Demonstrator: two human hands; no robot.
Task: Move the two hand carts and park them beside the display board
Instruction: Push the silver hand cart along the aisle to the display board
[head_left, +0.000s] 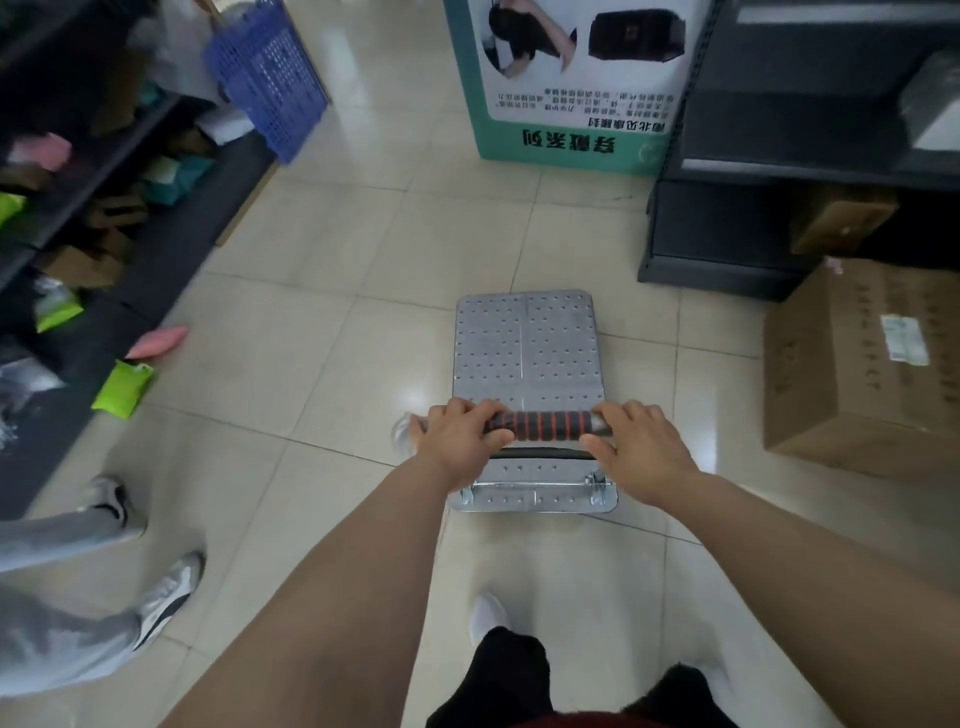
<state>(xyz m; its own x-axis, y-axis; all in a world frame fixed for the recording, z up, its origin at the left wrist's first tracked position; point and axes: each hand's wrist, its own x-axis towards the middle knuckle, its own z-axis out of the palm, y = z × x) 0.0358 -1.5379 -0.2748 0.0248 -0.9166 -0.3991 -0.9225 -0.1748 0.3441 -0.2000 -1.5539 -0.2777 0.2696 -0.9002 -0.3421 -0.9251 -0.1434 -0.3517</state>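
A silver metal hand cart with a studded flat deck stands on the tiled floor in front of me. Its handle bar has a black grip with red rings. My left hand is wrapped around the left end of the bar, and my right hand grips the right end. The display board, white with a teal border and printed text, stands on the floor straight ahead beyond the cart. Only one cart is in view.
Dark shelving with bags and boxes lines the left side, with a blue plastic crate leaning there. A dark shelf unit and a large cardboard box stand on the right. Another person's legs and shoes are at lower left.
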